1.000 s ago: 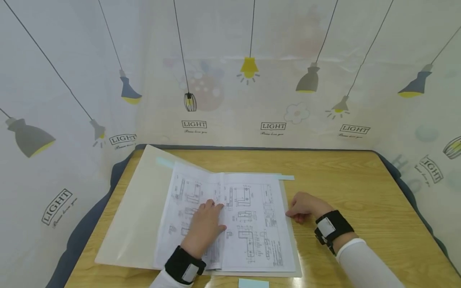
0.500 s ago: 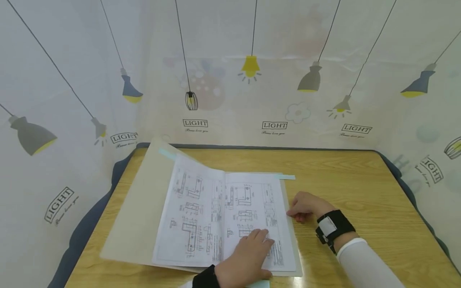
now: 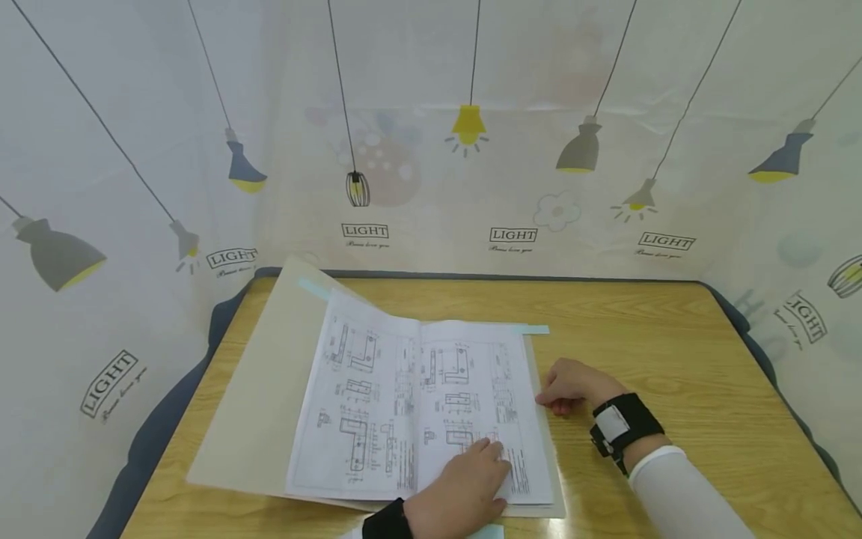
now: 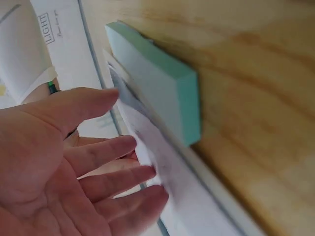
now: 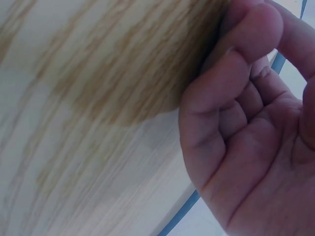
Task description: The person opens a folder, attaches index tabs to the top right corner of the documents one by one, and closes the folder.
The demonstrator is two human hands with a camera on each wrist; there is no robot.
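An open cream folder [image 3: 256, 404] lies on the table, holding white sheets printed with technical drawings. The left-hand sheet [image 3: 337, 449] slopes up, its far corner raised. My left hand [image 3: 465, 483] lies on the lower part of the right-hand sheet [image 3: 481, 374], fingers extended; the left wrist view shows its fingertips [image 4: 160, 191] at the paper. At the folder's right edge, my right hand [image 3: 579, 385] pinches the border with thumb and forefinger. Its other fingers [image 5: 211, 98] are curled above the wood in the right wrist view, where the pinching tips are mostly hidden.
A pale green pad of sticky notes [image 4: 152, 83] lies at the folder's near edge. Light blue tabs show at the top of the right-hand sheet [image 3: 536, 330] and on the left cover. A lamp-printed curtain [image 3: 431, 187] surrounds the wooden table [image 3: 673, 344].
My left hand has moved from the middle fold to the lower right-hand sheet. The left-hand sheet and cover have risen slightly at their far end. My right hand stays in place.
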